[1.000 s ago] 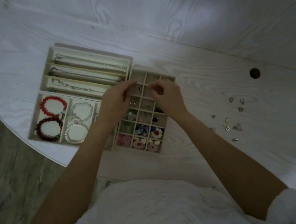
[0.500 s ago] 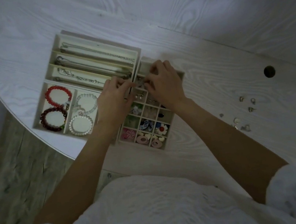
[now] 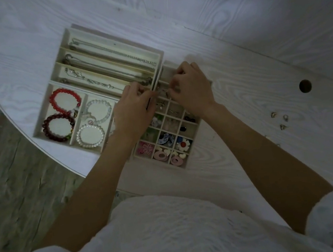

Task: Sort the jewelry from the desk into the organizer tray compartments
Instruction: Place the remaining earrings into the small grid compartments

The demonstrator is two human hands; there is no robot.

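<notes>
Both grips meet over the small-compartment tray (image 3: 192, 130): my left hand (image 3: 135, 111) and right hand (image 3: 193, 89) pinch one tiny piece (image 3: 161, 92) between them, too small to identify. Four bracelets (image 3: 95, 134) lie in the tray left of it. Three rings (image 3: 283, 120) sit on the surface (image 3: 259, 58), well right.

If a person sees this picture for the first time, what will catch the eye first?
Probably the two hands, left hand and right hand, meeting fingertip to fingertip over the upper cells of the small grid tray. Next, the bright red bracelet in the larger tray on the left, and the few small pieces loose on the desk at right.
</notes>
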